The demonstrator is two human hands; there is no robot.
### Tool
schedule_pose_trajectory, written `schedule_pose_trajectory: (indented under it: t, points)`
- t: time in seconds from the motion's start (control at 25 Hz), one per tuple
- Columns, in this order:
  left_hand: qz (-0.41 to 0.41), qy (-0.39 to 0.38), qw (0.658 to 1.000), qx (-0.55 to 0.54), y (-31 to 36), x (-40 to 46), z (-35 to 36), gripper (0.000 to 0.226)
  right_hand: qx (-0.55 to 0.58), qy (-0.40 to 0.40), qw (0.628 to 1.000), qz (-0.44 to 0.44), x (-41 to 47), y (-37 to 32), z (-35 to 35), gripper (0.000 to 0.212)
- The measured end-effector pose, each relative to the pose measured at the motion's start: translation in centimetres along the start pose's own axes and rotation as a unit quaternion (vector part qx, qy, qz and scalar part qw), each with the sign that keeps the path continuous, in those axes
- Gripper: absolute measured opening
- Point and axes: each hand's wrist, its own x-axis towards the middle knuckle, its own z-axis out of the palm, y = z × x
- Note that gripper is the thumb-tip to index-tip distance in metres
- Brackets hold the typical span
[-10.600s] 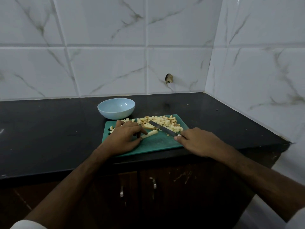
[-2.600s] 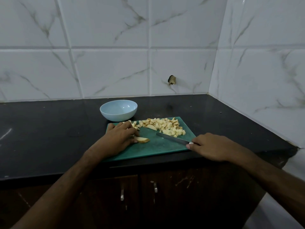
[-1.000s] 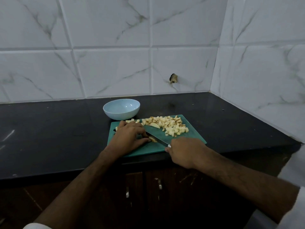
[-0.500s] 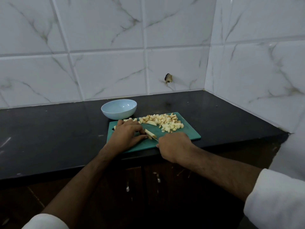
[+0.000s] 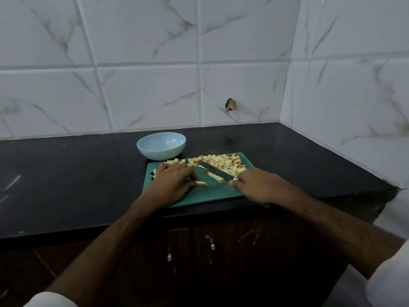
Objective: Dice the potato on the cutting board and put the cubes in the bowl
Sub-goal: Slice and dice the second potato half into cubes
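- Done, as I read it: a heap of pale, small potato cubes [image 5: 223,163] lies along the far edge of the green rectangular plastic cutting board [image 5: 212,192], which sits on the black stone counter [image 5: 66,173] at its front edge.
- Left to cut: two pale potato strips remain on the board, one [image 5: 201,183] at the fingertips of my left hand [image 5: 171,185], the other [image 5: 215,176] just beside the blade.
- Left hand: lies palm-down on the board, fingers curled, steadying the nearer strip.
- Right hand [image 5: 256,187]: closed round the handle of the steel kitchen knife [image 5: 213,170], whose blade angles across the board toward the heap.
- Not yet begun: the light-blue round bowl [image 5: 161,146] stands just behind the board and appears empty; I judge the whole transfer of cubes outstanding.
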Motion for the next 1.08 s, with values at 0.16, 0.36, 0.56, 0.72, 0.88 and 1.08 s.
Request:
schedule_pose_trajectory:
  t: [0.16,0.36,0.56,0.72,0.88,1.08]
  points:
    - [0.015,0.027,0.999,-0.017,0.4,-0.2,-0.4,0.008,0.033,0.013,0.999,-0.006,-0.6,-0.4,0.0,0.046]
    - [0.047,0.066,0.997,0.002,0.2,-0.5,-0.4,0.011,0.029,-0.004,1.0,-0.004,-1.6,-0.7,0.0,0.047]
    - [0.044,0.056,0.997,-0.018,0.0,-0.5,-0.4,0.009,0.072,-0.049,0.996,-0.001,-2.1,-1.0,1.6,0.043]
    - [0.027,0.047,0.997,-0.046,-0.1,-0.5,-0.2,0.01,-0.042,0.009,0.999,-0.018,-3.2,-1.9,2.6,0.04]
    - [0.014,0.039,0.997,-0.06,-0.3,-0.5,-0.2,0.011,-0.138,0.056,0.988,-0.045,-2.9,-2.5,2.0,0.039]
    - [0.01,0.032,0.997,-0.066,-0.3,-0.3,-0.1,0.008,-0.024,0.003,1.0,-0.011,-2.2,-1.8,0.8,0.043]
